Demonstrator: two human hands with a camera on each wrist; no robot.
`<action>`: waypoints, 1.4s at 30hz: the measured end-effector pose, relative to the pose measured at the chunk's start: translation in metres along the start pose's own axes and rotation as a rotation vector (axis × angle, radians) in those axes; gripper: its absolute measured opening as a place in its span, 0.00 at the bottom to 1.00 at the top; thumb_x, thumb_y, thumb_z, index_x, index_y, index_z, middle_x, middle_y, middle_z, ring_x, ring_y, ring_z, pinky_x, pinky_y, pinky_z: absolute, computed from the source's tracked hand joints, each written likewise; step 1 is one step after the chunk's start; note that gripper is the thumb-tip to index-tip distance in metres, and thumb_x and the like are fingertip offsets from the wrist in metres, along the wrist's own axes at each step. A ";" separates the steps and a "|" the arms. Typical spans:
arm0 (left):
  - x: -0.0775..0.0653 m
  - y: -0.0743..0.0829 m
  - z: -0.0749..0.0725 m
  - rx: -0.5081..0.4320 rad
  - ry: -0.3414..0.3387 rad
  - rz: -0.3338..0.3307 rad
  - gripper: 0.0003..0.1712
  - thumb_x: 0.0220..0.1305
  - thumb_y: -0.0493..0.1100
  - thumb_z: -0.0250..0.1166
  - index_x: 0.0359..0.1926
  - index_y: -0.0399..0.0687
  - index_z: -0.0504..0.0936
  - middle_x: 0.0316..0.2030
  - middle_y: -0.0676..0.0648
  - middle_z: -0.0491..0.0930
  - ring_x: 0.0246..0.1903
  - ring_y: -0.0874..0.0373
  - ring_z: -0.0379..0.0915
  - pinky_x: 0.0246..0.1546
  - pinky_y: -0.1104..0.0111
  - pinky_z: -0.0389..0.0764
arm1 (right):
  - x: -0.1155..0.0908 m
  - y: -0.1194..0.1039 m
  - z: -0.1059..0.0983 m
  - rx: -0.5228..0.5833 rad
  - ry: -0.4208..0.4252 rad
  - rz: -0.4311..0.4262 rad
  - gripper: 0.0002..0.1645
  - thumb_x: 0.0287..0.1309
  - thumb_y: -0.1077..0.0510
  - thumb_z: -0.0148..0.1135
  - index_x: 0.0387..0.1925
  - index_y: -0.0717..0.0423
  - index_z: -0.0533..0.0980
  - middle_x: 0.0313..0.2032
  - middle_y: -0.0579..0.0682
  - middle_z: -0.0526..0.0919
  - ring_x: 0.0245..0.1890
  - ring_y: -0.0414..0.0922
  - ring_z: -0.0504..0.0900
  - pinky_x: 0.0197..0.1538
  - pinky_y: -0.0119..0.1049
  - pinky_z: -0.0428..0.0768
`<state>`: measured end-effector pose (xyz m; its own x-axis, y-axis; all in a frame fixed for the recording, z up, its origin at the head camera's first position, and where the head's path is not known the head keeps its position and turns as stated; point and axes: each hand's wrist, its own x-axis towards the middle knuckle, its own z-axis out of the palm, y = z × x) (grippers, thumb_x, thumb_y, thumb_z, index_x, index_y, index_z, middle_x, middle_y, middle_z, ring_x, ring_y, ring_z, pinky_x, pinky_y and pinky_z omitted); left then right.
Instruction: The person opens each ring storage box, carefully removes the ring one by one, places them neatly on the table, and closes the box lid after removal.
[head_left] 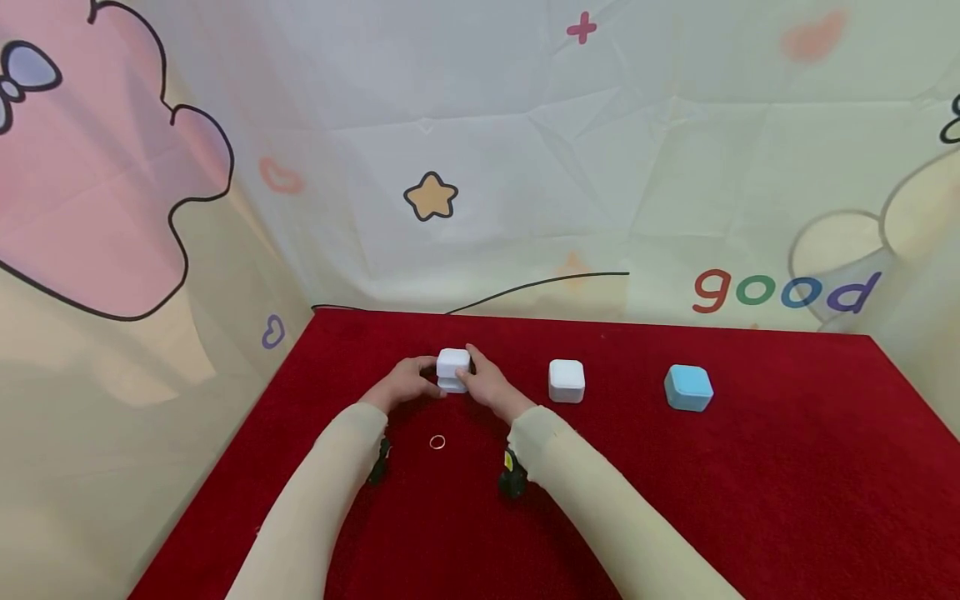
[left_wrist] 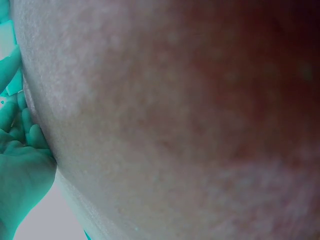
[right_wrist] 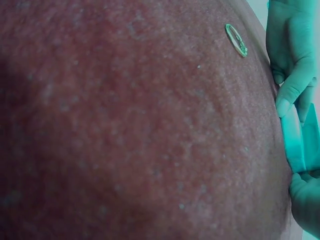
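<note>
Both hands are at a small white ring box (head_left: 453,360) near the back left of the red cloth in the head view. A seam shows between its upper and lower parts. My left hand (head_left: 405,383) grips it from the left, thumb low at the front. From the other side, my right hand (head_left: 491,385) pinches it, with the thumb in front near the seam and the fingers behind. In the right wrist view, fingers touch the box (right_wrist: 295,142) from both ends. A thin ring (head_left: 437,442) lies on the cloth between the forearms.
Another white box (head_left: 566,382) stands to the right of the hands, and a light blue box (head_left: 688,388) farther right. Red cloth (head_left: 787,483) covers the table. A printed curtain (head_left: 525,183) hangs behind and along the left side.
</note>
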<state>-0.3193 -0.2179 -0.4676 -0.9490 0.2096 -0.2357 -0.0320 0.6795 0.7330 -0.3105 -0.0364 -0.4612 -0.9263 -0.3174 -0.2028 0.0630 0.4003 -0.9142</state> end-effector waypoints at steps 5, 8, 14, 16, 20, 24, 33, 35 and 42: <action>0.000 0.000 0.000 -0.006 0.001 -0.002 0.35 0.62 0.35 0.69 0.70 0.37 0.72 0.67 0.35 0.74 0.64 0.42 0.70 0.71 0.49 0.71 | 0.000 -0.001 -0.001 -0.035 0.002 -0.008 0.38 0.77 0.58 0.51 0.81 0.58 0.51 0.79 0.60 0.57 0.78 0.56 0.59 0.81 0.54 0.58; 0.000 0.001 0.000 -0.004 0.005 0.002 0.35 0.61 0.35 0.70 0.70 0.36 0.72 0.67 0.35 0.74 0.64 0.41 0.70 0.71 0.49 0.71 | -0.001 0.000 -0.001 -0.048 0.002 -0.014 0.38 0.76 0.59 0.51 0.80 0.59 0.52 0.79 0.60 0.58 0.78 0.56 0.59 0.81 0.54 0.58; -0.001 0.002 0.000 -0.014 0.006 -0.017 0.36 0.61 0.34 0.69 0.70 0.37 0.72 0.68 0.35 0.74 0.65 0.42 0.69 0.72 0.48 0.69 | -0.001 0.002 0.001 -0.067 -0.006 -0.040 0.38 0.75 0.61 0.52 0.80 0.59 0.52 0.78 0.61 0.59 0.78 0.56 0.60 0.81 0.54 0.58; -0.001 0.002 0.000 -0.013 0.006 -0.019 0.36 0.61 0.34 0.68 0.71 0.37 0.72 0.68 0.35 0.74 0.64 0.42 0.69 0.72 0.48 0.69 | 0.001 0.004 0.001 -0.070 -0.007 -0.044 0.38 0.75 0.61 0.52 0.80 0.59 0.52 0.78 0.61 0.59 0.78 0.56 0.60 0.81 0.54 0.58; -0.001 0.001 0.000 -0.019 0.004 -0.019 0.36 0.61 0.35 0.69 0.71 0.37 0.71 0.69 0.35 0.73 0.66 0.41 0.68 0.73 0.47 0.67 | 0.003 0.006 0.001 -0.070 -0.008 -0.051 0.38 0.75 0.61 0.52 0.80 0.60 0.52 0.78 0.61 0.59 0.77 0.56 0.60 0.81 0.54 0.58; -0.001 0.001 0.001 -0.027 0.004 -0.018 0.37 0.61 0.34 0.69 0.71 0.37 0.71 0.69 0.35 0.72 0.67 0.41 0.67 0.74 0.47 0.67 | 0.003 0.008 0.001 -0.077 -0.003 -0.066 0.37 0.75 0.62 0.52 0.80 0.61 0.53 0.78 0.61 0.60 0.77 0.56 0.61 0.81 0.54 0.58; -0.002 0.002 0.001 -0.027 0.009 -0.028 0.38 0.61 0.35 0.69 0.72 0.37 0.70 0.71 0.35 0.70 0.69 0.40 0.65 0.75 0.46 0.65 | 0.002 0.008 0.001 -0.074 -0.002 -0.083 0.37 0.74 0.63 0.53 0.78 0.61 0.55 0.76 0.62 0.63 0.74 0.57 0.64 0.80 0.54 0.61; -0.002 0.001 0.001 -0.026 0.008 -0.029 0.38 0.61 0.35 0.69 0.72 0.37 0.70 0.71 0.35 0.70 0.70 0.40 0.64 0.75 0.46 0.65 | 0.001 0.008 0.001 -0.075 -0.002 -0.085 0.36 0.73 0.63 0.54 0.78 0.61 0.56 0.75 0.63 0.64 0.74 0.58 0.65 0.79 0.55 0.61; -0.002 0.001 0.002 -0.015 0.007 -0.022 0.37 0.61 0.36 0.69 0.72 0.38 0.71 0.70 0.35 0.71 0.68 0.41 0.65 0.74 0.45 0.66 | 0.002 0.009 0.001 -0.092 0.002 -0.098 0.36 0.73 0.64 0.55 0.77 0.61 0.56 0.75 0.63 0.65 0.73 0.58 0.66 0.79 0.55 0.62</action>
<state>-0.3172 -0.2162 -0.4671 -0.9501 0.1899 -0.2476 -0.0575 0.6732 0.7373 -0.3112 -0.0341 -0.4704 -0.9273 -0.3569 -0.1130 -0.0621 0.4444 -0.8937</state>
